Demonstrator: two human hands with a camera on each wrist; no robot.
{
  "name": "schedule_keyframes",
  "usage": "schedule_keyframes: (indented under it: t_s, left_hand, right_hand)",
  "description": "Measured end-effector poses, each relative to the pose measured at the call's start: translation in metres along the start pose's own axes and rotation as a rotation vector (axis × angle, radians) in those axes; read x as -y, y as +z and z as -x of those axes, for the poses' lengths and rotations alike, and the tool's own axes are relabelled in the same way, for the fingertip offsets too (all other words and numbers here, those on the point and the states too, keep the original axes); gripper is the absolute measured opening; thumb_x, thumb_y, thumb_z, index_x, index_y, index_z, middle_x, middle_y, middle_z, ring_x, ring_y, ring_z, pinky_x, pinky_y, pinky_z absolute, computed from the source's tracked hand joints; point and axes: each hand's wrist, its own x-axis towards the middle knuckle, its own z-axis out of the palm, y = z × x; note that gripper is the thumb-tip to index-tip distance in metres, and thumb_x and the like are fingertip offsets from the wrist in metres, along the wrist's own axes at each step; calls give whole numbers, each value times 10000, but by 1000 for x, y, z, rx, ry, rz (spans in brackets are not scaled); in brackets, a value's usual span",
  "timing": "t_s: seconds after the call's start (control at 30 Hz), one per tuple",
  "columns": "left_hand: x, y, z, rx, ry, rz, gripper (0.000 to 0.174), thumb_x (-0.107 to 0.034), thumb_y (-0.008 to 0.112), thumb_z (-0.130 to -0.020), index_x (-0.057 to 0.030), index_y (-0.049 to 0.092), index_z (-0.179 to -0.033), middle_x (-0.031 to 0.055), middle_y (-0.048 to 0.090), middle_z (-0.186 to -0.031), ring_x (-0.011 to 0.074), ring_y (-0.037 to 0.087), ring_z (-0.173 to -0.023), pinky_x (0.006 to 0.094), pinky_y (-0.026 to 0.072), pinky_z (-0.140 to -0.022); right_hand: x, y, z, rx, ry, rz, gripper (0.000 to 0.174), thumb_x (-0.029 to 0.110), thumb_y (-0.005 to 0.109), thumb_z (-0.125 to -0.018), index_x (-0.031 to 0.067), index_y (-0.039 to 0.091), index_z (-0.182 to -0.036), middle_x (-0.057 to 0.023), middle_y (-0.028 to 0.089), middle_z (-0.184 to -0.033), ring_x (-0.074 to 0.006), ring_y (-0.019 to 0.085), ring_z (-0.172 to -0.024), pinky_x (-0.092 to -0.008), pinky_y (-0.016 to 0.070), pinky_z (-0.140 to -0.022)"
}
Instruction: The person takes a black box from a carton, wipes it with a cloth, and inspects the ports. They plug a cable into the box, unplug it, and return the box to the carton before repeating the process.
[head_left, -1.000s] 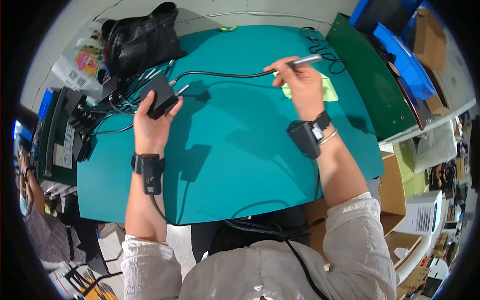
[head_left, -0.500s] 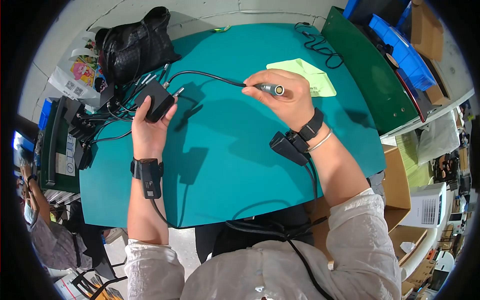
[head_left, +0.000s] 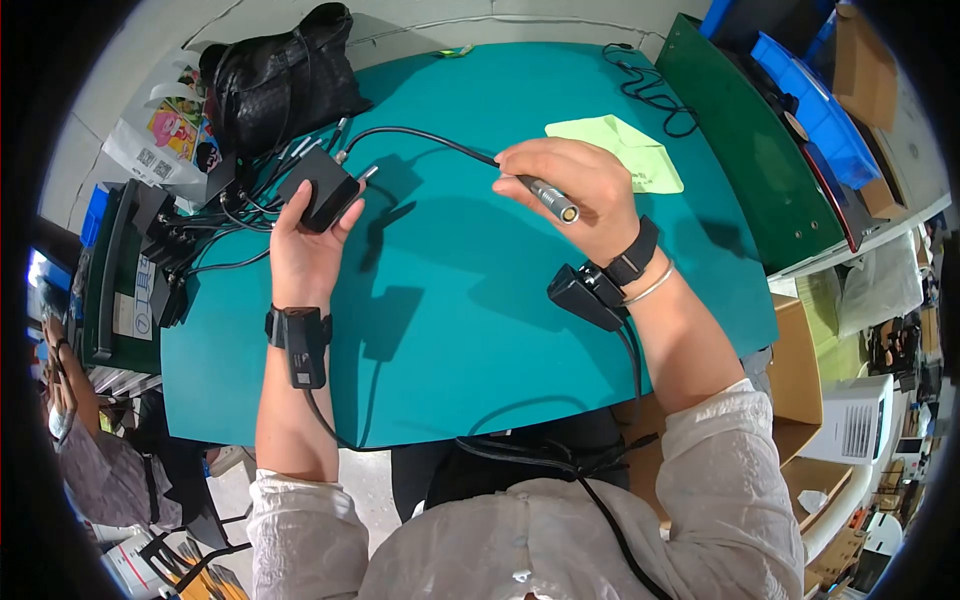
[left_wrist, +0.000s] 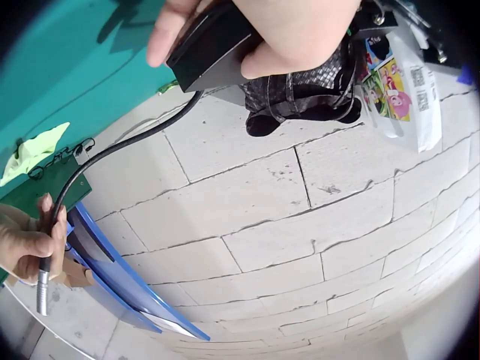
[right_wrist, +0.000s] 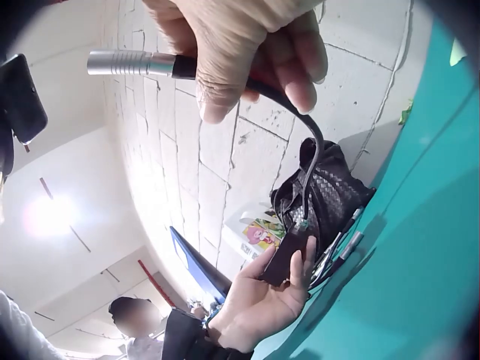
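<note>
In the head view the left hand (head_left: 306,258) grips a black box (head_left: 322,190) between thumb and fingers, above the teal table's left part. A black cable (head_left: 420,133) arcs from the box across to the right hand (head_left: 585,196), which pinches it close to a silver round connector (head_left: 552,200). The connector's end faces down and right, with a gold-coloured centre. In the right wrist view the ribbed connector (right_wrist: 129,63) sticks out to the left past the thumb. The left wrist view shows the box (left_wrist: 217,52) in the left hand and the cable hanging in a curve.
A black bag (head_left: 285,85), a printed plastic bag (head_left: 160,145) and more black boxes with cables (head_left: 160,225) lie at the left. A light green sheet (head_left: 640,160) and a coiled black cable (head_left: 650,90) lie back right, beside a green panel (head_left: 750,150) and blue bins (head_left: 815,110).
The right hand has turned over and come lower and slightly left, so the connector, which pointed up and right, now points down and right. The left hand still holds the box in nearly the same place.
</note>
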Motion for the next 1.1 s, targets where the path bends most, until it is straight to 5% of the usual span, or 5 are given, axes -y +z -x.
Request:
schedule_keyframes:
  t_s: [0.5,0.6,0.67,0.87,1.1]
  left_hand:
    - [0,2,1,-16,-17,-23,289,-156,545,-926,49,530,-1130,199,609,-1135,339,627,-1038,380,590,-779]
    - [1,-1,0,-45,-10,-36,277,-150,559,-926,35,530,-1130,181,627,-1091,327,623,-1045,381,587,-769]
    - [2,-3,-1,-75,9,-46,219,-136,583,-914,-17,544,-1094,142,620,-1087,281,621,-1035,407,573,-789]
    - [3,15,11,150,-9,-207,339,-30,609,-872,-55,515,-1197,95,593,-1168,239,588,-1082,480,510,-906]
    - [12,21,16,281,31,-438,524,97,704,-749,-21,550,-1236,110,617,-1176,194,600,-1080,364,510,-932]
  right_hand:
    - [2,-2,0,22,18,-7,186,126,792,-718,42,669,-829,-68,671,-790,-216,629,-644,-279,495,-562]
    - [0,-2,3,15,71,-62,145,149,728,-814,29,656,-851,-67,674,-788,-187,653,-677,-272,506,-591]
    - [1,1,5,-130,499,-327,178,188,616,-923,10,620,-917,-77,670,-828,-164,669,-733,-265,518,-637]
    - [-33,-11,8,-401,1002,-631,187,188,472,-978,23,512,-1057,-143,643,-889,-236,680,-777,-267,494,-623]
    - [-54,-21,18,-315,1007,-356,149,148,435,-971,40,490,-1056,-87,643,-822,-149,615,-639,-249,444,-564]
